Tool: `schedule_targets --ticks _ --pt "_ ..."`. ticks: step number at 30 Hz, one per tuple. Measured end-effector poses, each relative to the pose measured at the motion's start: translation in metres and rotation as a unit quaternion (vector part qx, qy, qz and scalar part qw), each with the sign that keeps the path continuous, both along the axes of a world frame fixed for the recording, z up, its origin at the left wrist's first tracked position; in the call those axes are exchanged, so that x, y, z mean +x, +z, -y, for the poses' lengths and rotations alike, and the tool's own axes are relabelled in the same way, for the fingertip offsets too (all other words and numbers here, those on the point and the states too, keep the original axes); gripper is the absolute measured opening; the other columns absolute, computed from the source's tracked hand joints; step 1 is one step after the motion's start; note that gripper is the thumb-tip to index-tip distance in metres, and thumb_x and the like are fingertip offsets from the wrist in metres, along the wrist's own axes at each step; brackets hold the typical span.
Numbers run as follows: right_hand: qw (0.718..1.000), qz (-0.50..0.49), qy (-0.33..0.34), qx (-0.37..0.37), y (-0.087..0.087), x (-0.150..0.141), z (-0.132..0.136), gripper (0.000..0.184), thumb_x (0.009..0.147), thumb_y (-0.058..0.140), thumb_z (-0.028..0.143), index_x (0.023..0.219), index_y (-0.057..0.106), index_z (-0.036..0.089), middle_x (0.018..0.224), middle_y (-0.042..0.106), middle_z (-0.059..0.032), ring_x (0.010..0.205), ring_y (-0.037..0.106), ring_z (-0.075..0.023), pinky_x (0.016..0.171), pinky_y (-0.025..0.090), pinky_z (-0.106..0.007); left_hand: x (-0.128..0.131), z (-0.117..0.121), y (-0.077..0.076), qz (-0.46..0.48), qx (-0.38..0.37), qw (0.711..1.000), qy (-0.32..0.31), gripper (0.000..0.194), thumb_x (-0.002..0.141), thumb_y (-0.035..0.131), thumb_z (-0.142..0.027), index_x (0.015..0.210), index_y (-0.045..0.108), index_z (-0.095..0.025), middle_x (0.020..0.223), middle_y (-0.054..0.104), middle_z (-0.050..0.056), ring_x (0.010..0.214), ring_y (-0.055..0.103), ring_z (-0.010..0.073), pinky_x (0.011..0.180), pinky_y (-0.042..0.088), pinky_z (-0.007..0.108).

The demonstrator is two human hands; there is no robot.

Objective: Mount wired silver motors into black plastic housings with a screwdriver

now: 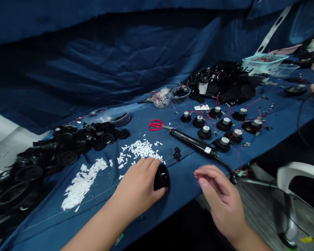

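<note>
One table (184,177), covered in blue cloth. One black cup (162,176), lying near the front edge, its open side turned rightward. One left hand (142,177), back uppermost, forearm rising from the front edge; fingers curved together over the cup's far side, thumb at its near side, gripping it. One right hand (222,198), at the front edge, apart from the cup; palm turned inward, fingers loosely bent and close together, thumb separate, nothing visible in the grasp. Two spreads of small white pieces (142,149), beyond and left of the left hand. One small pile of black bits (177,153), beyond the cup. One black corded tool (192,140), laid slantwise, its cord reaching the front edge. One pair of red-handled scissors (156,125), by the tool's tip. One group of small speakers (226,122), toward the right of the front edge. One heap of black round housings (68,146), along the left edge.
</note>
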State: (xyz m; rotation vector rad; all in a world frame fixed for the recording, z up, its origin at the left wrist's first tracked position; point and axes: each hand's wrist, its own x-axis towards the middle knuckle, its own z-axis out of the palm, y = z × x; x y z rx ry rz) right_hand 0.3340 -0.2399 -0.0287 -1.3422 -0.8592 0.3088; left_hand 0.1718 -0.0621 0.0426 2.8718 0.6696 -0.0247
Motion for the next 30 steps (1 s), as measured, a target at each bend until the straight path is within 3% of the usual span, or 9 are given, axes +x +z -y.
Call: schedule_targets --ticks 3,7,11,14,17,20,25,28,30 --pt "0.997 -0.072 -0.002 0.012 -0.001 0.006 0.005 0.014 0.102 0.065 0.026 0.111 0.075 0.026 0.11 0.067 -0.0071 0.096 0.069 -0.0164 0.084 0.061 -0.025 0.01 -0.008 0.017 0.035 0.008 0.999 -0.025 0.088 0.084 0.083 -0.055 0.154 0.045 -0.017 0.152 0.056 0.02 0.138 0.056 0.0397 0.112 0.05 0.06" --pt "0.955 -0.292 0.033 0.022 0.0 0.009 -0.001 0.02 0.098 0.071 0.037 0.113 0.076 0.024 0.103 0.071 -0.008 0.088 0.07 -0.0173 0.077 0.063 -0.028 0.077 -0.045 0.034 0.096 0.01 0.981 -0.167 0.046 0.11 0.044 -0.025 0.155 0.045 -0.016 0.159 0.053 0.016 0.149 0.049 0.026 0.125 0.041 0.05" --pt "0.874 -0.479 0.065 0.059 0.005 0.012 -0.014 0.034 0.091 0.078 0.04 0.119 0.074 0.022 0.122 0.072 -0.0122 0.101 0.073 -0.0206 0.086 0.065 -0.032 0.156 -0.086 0.015 0.036 0.012 0.957 -0.289 0.05 0.101 0.057 -0.013 0.15 0.052 -0.015 0.154 0.059 0.015 0.144 0.055 0.0251 0.121 0.045 0.042" --pt "0.84 -0.531 0.079 0.075 0.008 0.016 -0.017 0.04 0.09 0.078 0.041 0.125 0.073 0.021 0.138 0.068 -0.0152 0.118 0.071 -0.0242 0.098 0.063 -0.035 0.181 -0.098 -0.001 -0.001 0.009 0.945 -0.327 0.036 0.1 0.059 -0.013 0.136 0.064 -0.013 0.137 0.069 0.015 0.128 0.066 0.025 0.112 0.051 0.039" --pt "0.825 -0.552 0.102 0.07 0.009 0.022 -0.015 0.044 0.09 0.078 0.041 0.128 0.073 0.02 0.144 0.065 -0.0161 0.126 0.069 -0.0279 0.104 0.061 -0.038 0.179 -0.095 0.002 -0.011 0.013 0.939 -0.345 0.028 0.101 0.058 -0.014 0.128 0.066 -0.011 0.129 0.07 0.016 0.12 0.067 0.0278 0.106 0.053 0.042" --pt "0.827 -0.548 0.095 0.079 0.009 0.026 -0.013 0.042 0.092 0.076 0.042 0.128 0.073 0.022 0.147 0.063 -0.0147 0.129 0.068 -0.0293 0.105 0.061 -0.04 0.165 -0.081 0.023 0.004 0.015 0.936 -0.353 0.029 0.105 0.053 -0.015 0.132 0.063 -0.012 0.134 0.067 0.017 0.124 0.063 0.0279 0.109 0.05 0.043" --pt "0.89 -0.423 -0.021 0.17 0.004 0.033 -0.021 0.056 0.086 0.084 0.035 0.138 0.064 0.038 0.146 0.059 -0.0065 0.097 0.073 -0.0193 0.072 0.067 -0.029 0.138 -0.033 0.054 0.044 0.007 0.927 -0.373 0.034 0.107 0.059 -0.028 0.139 0.06 -0.015 0.136 0.067 0.013 0.125 0.064 0.0246 0.109 0.051 0.036" --pt "0.911 -0.358 -0.036 0.204 0.002 0.042 -0.025 0.034 0.087 0.081 0.034 0.12 0.071 0.033 0.127 0.062 -0.0064 0.085 0.068 -0.0171 0.057 0.062 -0.025 0.124 -0.022 0.053 0.108 -0.031 0.918 -0.381 0.037 0.107 0.061 -0.034 0.139 0.061 -0.015 0.134 0.07 0.011 0.124 0.065 0.0229 0.111 0.051 0.035" --pt "0.915 -0.339 -0.054 0.214 0.003 0.05 -0.024 0.015 0.087 0.077 0.032 0.101 0.072 0.027 0.109 0.061 -0.0055 0.078 0.065 -0.0158 0.048 0.057 -0.022 0.113 -0.034 0.044 0.171 -0.058 0.941 -0.287 0.03 0.108 0.059 -0.035 0.132 0.065 -0.018 0.128 0.073 0.009 0.121 0.066 0.0211 0.11 0.051 0.035"
